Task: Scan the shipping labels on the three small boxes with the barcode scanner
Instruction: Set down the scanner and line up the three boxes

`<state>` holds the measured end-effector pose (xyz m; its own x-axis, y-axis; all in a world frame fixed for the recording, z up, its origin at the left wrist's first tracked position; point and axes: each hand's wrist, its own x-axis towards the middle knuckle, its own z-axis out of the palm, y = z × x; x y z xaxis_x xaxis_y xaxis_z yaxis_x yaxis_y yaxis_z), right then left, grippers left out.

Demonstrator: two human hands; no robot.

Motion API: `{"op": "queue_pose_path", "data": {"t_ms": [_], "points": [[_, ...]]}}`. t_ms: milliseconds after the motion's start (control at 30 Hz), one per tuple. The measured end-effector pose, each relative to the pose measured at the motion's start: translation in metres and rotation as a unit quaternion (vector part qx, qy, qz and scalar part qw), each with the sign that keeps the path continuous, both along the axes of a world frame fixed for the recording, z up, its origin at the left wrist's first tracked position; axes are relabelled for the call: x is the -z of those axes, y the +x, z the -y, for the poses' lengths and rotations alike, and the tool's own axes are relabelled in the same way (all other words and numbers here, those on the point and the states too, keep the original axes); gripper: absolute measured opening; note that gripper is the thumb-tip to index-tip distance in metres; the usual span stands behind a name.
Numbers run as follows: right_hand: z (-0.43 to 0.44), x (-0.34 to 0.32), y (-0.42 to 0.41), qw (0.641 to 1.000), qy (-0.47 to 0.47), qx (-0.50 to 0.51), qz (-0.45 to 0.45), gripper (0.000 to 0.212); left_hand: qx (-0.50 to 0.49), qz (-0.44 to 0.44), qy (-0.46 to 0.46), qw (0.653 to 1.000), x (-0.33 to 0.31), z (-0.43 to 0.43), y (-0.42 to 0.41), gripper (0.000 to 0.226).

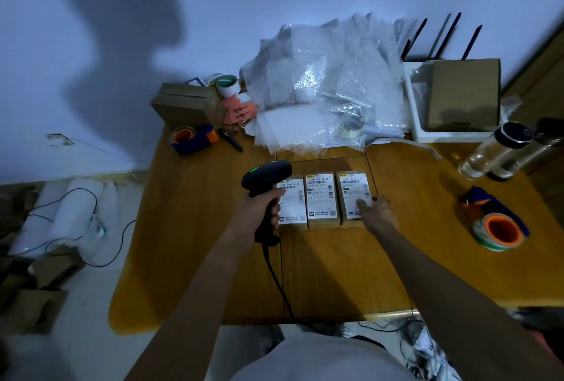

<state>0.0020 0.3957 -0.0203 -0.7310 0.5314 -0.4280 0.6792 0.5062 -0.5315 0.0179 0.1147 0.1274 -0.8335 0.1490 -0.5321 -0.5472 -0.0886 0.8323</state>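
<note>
On the orange wooden tabletop (335, 274), left hand (259, 213) fingers grip the black barcode scanner (265, 179) over the leftmost of three labelled brown cardboard boxes (323, 199); right hand (378, 213) fingers, loosely spread, steady the rightmost; scans completed: indeterminate.

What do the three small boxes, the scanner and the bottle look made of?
Three small boxes: brown matte cardboard, likely, with white paper labels. Scanner: black, slightly glossy, probably plastic; a green light shows on top. Bottle: see-through with a dark cap, glass or clear plastic, cannot tell.

Dim bluish light, perhaps from behind the person, throws a large shadow on the wall (122, 45) above the glaring bubble wrap (323, 84); edges bow and blur.
</note>
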Motion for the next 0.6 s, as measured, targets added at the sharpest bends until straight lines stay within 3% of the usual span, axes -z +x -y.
{"op": "queue_pose_path", "data": {"t_ms": [267, 400, 600], "points": [[0.029, -0.037, -0.013, 0.996, 0.036, -0.012, -0.075, 0.054, -0.008, -0.016, 0.000, 1.000, 0.000, 0.008, 0.002, 0.029], [0.053, -0.060, -0.015, 0.987, -0.086, -0.033, -0.129, 0.045, -0.031, -0.019, 0.011, 0.999, -0.005, 0.010, -0.002, 0.020], [0.103, -0.103, 0.009, 0.937, -0.268, -0.197, -0.110, 0.033, -0.080, -0.008, 0.061, 0.995, -0.002, 0.013, -0.013, 0.016]]}}
